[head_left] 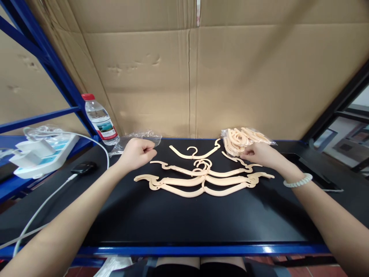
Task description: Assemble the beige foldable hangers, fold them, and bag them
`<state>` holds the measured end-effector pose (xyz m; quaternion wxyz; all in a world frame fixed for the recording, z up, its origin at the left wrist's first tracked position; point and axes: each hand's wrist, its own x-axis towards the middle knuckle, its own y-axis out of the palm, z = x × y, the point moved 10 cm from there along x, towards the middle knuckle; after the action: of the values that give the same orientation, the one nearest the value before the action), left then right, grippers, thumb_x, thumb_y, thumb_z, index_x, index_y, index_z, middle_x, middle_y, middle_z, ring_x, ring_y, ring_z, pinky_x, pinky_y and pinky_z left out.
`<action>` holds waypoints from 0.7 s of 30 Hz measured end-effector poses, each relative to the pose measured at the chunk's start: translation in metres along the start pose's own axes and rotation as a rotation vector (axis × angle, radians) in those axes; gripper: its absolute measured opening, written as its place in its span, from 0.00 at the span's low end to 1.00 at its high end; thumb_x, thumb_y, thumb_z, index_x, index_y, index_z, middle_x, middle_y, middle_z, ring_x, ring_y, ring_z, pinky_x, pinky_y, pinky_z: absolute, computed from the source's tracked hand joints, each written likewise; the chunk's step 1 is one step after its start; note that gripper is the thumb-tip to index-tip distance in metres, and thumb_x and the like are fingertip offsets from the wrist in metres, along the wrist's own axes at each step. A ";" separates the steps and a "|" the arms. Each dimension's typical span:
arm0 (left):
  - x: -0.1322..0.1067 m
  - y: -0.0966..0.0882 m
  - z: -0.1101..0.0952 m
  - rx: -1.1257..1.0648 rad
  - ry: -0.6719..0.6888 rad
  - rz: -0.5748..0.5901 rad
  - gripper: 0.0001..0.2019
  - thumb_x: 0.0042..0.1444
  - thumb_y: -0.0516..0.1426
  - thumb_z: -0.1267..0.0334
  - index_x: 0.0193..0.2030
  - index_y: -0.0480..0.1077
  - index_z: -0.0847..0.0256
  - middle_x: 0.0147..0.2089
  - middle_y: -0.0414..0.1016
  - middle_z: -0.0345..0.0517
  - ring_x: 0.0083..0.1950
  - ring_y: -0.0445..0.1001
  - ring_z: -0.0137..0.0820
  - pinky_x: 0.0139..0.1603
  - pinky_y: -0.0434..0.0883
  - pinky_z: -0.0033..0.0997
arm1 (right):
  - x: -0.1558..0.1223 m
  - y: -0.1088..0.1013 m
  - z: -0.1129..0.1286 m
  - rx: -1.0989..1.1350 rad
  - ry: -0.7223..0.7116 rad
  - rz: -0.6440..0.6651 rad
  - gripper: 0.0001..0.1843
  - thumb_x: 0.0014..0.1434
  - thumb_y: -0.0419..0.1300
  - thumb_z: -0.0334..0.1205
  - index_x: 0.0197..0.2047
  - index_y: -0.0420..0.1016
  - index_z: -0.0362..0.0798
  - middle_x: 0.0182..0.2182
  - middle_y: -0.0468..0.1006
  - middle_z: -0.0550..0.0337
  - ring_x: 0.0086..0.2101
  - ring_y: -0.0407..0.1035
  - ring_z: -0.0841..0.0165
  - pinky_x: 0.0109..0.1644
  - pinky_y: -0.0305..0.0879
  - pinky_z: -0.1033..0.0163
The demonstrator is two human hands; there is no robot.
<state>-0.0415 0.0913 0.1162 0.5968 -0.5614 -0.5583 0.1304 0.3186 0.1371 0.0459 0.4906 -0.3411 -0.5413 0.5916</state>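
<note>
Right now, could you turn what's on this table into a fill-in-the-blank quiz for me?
1. The cream plastic hangers lie on a table whose top is ____.
2. The water bottle, off to the left of the left hand, has a ____ cap.
3. The right hand, with a white bracelet at the wrist, reaches a clear bag filled with more ____.
4. Behind the table stands a wall of brown ____.

Missing words: black; red; hangers; cardboard.
</note>
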 end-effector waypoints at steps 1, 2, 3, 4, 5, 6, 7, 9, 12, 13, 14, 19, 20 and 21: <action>0.000 0.000 0.001 0.007 -0.001 -0.009 0.15 0.43 0.50 0.65 0.17 0.42 0.58 0.17 0.42 0.35 0.21 0.46 0.26 0.25 0.48 0.31 | 0.000 0.002 0.000 -0.004 0.002 0.013 0.17 0.55 0.55 0.46 0.20 0.74 0.48 0.18 0.74 0.59 0.22 0.64 0.68 0.26 0.54 0.64; 0.000 0.000 0.001 0.013 -0.003 -0.017 0.15 0.43 0.50 0.65 0.17 0.42 0.58 0.17 0.43 0.34 0.21 0.47 0.26 0.25 0.48 0.30 | 0.001 0.004 -0.001 -0.008 0.004 0.026 0.16 0.55 0.56 0.45 0.21 0.75 0.48 0.18 0.74 0.59 0.22 0.64 0.68 0.26 0.54 0.64; 0.000 0.001 0.002 0.019 -0.005 -0.024 0.15 0.44 0.50 0.65 0.17 0.43 0.58 0.17 0.43 0.34 0.21 0.47 0.26 0.25 0.49 0.30 | 0.001 0.006 -0.001 -0.011 0.007 0.039 0.16 0.55 0.56 0.45 0.21 0.76 0.48 0.18 0.74 0.59 0.22 0.65 0.68 0.26 0.54 0.64; 0.000 0.001 0.003 0.025 -0.007 -0.031 0.15 0.44 0.50 0.65 0.17 0.43 0.58 0.17 0.44 0.34 0.21 0.47 0.26 0.25 0.49 0.30 | 0.001 0.008 -0.001 -0.013 0.011 0.050 0.15 0.55 0.56 0.45 0.22 0.77 0.48 0.18 0.75 0.59 0.22 0.65 0.67 0.26 0.54 0.64; 0.000 0.001 0.004 0.030 -0.008 -0.039 0.15 0.45 0.50 0.65 0.17 0.44 0.58 0.17 0.45 0.34 0.21 0.48 0.26 0.25 0.49 0.30 | 0.001 0.009 -0.001 -0.015 0.017 0.058 0.15 0.55 0.56 0.45 0.22 0.77 0.48 0.18 0.75 0.59 0.22 0.66 0.67 0.26 0.55 0.64; 0.000 0.000 0.004 0.035 -0.009 -0.047 0.15 0.45 0.50 0.65 0.17 0.44 0.58 0.16 0.46 0.34 0.21 0.48 0.26 0.25 0.49 0.29 | 0.002 0.011 -0.001 -0.018 0.023 0.064 0.15 0.55 0.57 0.44 0.23 0.78 0.48 0.19 0.76 0.59 0.22 0.66 0.67 0.26 0.55 0.64; 0.000 0.000 0.005 0.039 -0.009 -0.055 0.15 0.45 0.50 0.65 0.17 0.44 0.58 0.16 0.46 0.34 0.21 0.49 0.26 0.25 0.49 0.29 | 0.002 0.012 -0.001 -0.021 0.031 0.066 0.14 0.54 0.58 0.45 0.23 0.79 0.48 0.19 0.76 0.59 0.22 0.67 0.67 0.26 0.56 0.64; 0.000 -0.002 0.005 0.046 -0.007 -0.071 0.15 0.46 0.50 0.65 0.17 0.44 0.58 0.16 0.46 0.34 0.21 0.49 0.25 0.25 0.50 0.29 | 0.002 0.013 -0.001 -0.029 0.052 0.067 0.13 0.53 0.60 0.46 0.24 0.80 0.49 0.20 0.77 0.60 0.23 0.69 0.67 0.27 0.56 0.64; 0.000 -0.003 0.003 0.050 0.004 -0.086 0.16 0.47 0.50 0.65 0.17 0.44 0.58 0.16 0.47 0.34 0.20 0.49 0.25 0.25 0.50 0.28 | 0.000 0.012 -0.002 -0.060 0.106 0.050 0.13 0.52 0.63 0.49 0.24 0.80 0.50 0.21 0.79 0.59 0.24 0.70 0.66 0.26 0.56 0.64; 0.000 -0.004 0.002 0.050 0.009 -0.088 0.16 0.47 0.50 0.65 0.17 0.45 0.58 0.16 0.47 0.34 0.20 0.49 0.25 0.25 0.50 0.28 | 0.000 0.011 -0.002 -0.077 0.129 0.038 0.13 0.52 0.63 0.49 0.24 0.80 0.50 0.22 0.79 0.58 0.25 0.71 0.65 0.25 0.55 0.64; 0.000 -0.004 0.001 0.050 0.013 -0.089 0.16 0.47 0.51 0.65 0.17 0.45 0.58 0.16 0.47 0.34 0.20 0.49 0.25 0.25 0.50 0.28 | -0.001 0.010 -0.002 -0.096 0.149 0.027 0.12 0.51 0.64 0.48 0.24 0.80 0.50 0.23 0.79 0.57 0.26 0.71 0.65 0.25 0.55 0.64; 0.000 -0.004 -0.001 0.043 0.026 -0.093 0.16 0.47 0.51 0.65 0.17 0.45 0.58 0.16 0.48 0.34 0.20 0.50 0.25 0.25 0.51 0.28 | -0.002 0.012 0.003 -0.150 0.187 0.037 0.10 0.52 0.64 0.42 0.23 0.80 0.48 0.22 0.78 0.56 0.26 0.72 0.64 0.26 0.55 0.65; 0.000 -0.004 -0.002 0.040 0.028 -0.096 0.16 0.47 0.51 0.65 0.16 0.45 0.58 0.16 0.47 0.34 0.20 0.50 0.25 0.25 0.51 0.28 | -0.002 0.013 0.005 -0.154 0.184 0.039 0.09 0.52 0.63 0.39 0.23 0.80 0.48 0.22 0.78 0.56 0.26 0.72 0.65 0.26 0.55 0.65; 0.000 -0.004 -0.003 0.037 0.030 -0.098 0.16 0.47 0.51 0.65 0.16 0.45 0.58 0.16 0.47 0.34 0.20 0.49 0.25 0.25 0.50 0.28 | -0.002 0.014 0.006 -0.157 0.178 0.036 0.08 0.52 0.62 0.36 0.23 0.80 0.47 0.22 0.79 0.56 0.26 0.72 0.65 0.26 0.55 0.65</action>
<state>-0.0412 0.0888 0.1203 0.6209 -0.5240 -0.5739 0.1028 0.3105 0.1343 0.0332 0.4977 -0.4395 -0.5341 0.5233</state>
